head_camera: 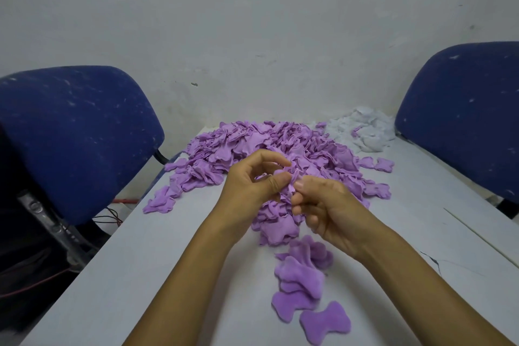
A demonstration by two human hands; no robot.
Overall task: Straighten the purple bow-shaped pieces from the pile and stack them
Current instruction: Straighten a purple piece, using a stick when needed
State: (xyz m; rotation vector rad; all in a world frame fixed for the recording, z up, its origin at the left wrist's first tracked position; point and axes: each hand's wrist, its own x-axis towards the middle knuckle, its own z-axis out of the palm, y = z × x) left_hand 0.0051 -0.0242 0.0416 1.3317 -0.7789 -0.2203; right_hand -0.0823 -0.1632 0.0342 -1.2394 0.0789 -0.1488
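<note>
A big pile of crumpled purple bow-shaped pieces (252,149) covers the far middle of the white table (157,255). Above its near edge, my left hand (252,180) and my right hand (323,205) both pinch one folded purple piece (290,181) between thumb and fingers. Nearer to me, a small loose stack of flattened purple pieces (302,275) lies on the table, with one bow-shaped piece (325,323) flat at its near end.
A heap of white fabric scraps (362,132) sits at the table's far right. Blue chairs stand at the left (73,137) and right (466,109). Wires lie on the floor (112,216) left of the table. A wall is behind.
</note>
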